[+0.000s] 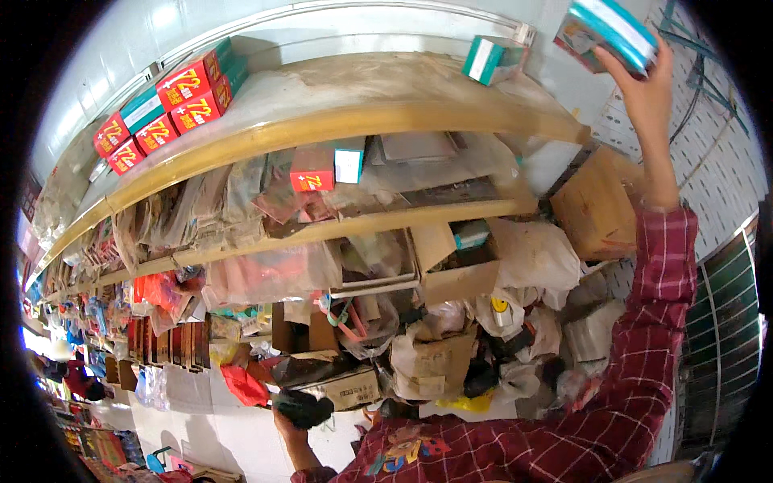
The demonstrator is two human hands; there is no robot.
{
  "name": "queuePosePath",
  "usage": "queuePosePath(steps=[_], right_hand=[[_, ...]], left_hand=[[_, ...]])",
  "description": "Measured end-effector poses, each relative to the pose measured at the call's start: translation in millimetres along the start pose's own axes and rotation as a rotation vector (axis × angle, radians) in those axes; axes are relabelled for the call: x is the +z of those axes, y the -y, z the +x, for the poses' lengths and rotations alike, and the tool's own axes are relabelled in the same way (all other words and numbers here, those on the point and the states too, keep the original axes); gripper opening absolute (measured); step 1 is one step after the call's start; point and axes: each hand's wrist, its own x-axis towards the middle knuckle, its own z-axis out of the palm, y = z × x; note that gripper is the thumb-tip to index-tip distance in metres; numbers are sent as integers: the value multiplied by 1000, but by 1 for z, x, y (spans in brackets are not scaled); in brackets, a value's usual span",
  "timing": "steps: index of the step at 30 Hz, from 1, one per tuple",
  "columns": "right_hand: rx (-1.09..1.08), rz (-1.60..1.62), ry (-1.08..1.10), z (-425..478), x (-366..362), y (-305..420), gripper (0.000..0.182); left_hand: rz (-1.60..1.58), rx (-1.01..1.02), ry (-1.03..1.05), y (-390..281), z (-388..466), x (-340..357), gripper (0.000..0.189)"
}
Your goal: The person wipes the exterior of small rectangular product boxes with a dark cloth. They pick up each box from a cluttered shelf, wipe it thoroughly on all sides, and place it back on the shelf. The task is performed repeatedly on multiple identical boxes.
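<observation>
Raised at the upper right, my right hand grips a teal and white carton with a dark printed side. The carton is in the air, beyond the right end of the top shelf. A similar teal and white box sits near that end of the shelf. Farther left on the same shelf, red boxes and a teal-faced one are stacked in two rows. Low down near my body, my left hand holds a dark, bunched item, perhaps a cloth; its kind is unclear.
The middle shelf bears a red box, a white-and-teal box and dusty plastic-wrapped goods. Below are an open cardboard box, plastic bags and cartons. A large cardboard box stands right, before a perforated wall panel.
</observation>
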Motion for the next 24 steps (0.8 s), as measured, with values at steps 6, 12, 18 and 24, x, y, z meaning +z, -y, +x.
queuePosePath(steps=[6,12,18,24], right_hand=[[626,629,65,-112,-96,48,55],[1216,1061,558,-276,-45,126,54],[1361,1161,767,-332,-4,194,53],[1284,1120,927,-350,7,212,58]], left_hand=[[-145,-106,16,0,4,111,48],[-266,-202,294,-4,-15,224,49],[676,124,488,15,-37,268,65],[784,35,368,14,-42,268,75]])
